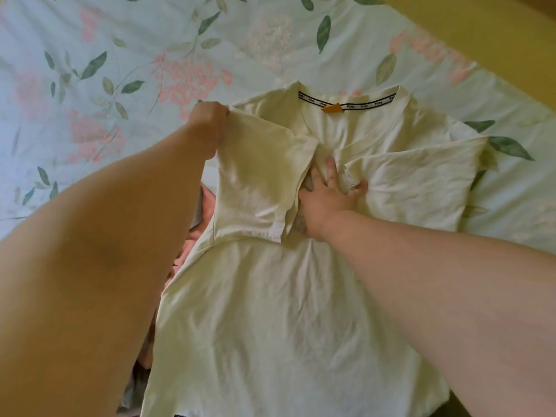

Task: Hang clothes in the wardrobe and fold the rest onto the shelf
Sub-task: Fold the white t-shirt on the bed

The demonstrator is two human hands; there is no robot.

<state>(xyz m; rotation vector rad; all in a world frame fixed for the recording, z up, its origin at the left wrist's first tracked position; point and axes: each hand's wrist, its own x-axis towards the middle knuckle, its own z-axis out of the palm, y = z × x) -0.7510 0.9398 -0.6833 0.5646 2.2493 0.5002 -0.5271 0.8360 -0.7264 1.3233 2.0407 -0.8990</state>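
Fingers (330, 168) of the right hand (326, 197) lie spread and straight, pressing flat on the chest of a cream T-shirt (270, 311) whose hem runs off the near edge. Some fingertips are hidden under the left sleeve (258, 179), folded in at 9 o'clock; the right sleeve (415, 182) is folded in at 3 o'clock. At 10 o'clock the left hand (209, 121) curls round the left sleeve's shoulder fold, gripping it. The collar (346, 103) lies at 12 o'clock. Pink clothes (206, 212) touch the shirt's 9 o'clock edge; beyond, the floral bedsheet (105, 55) spreads wide.
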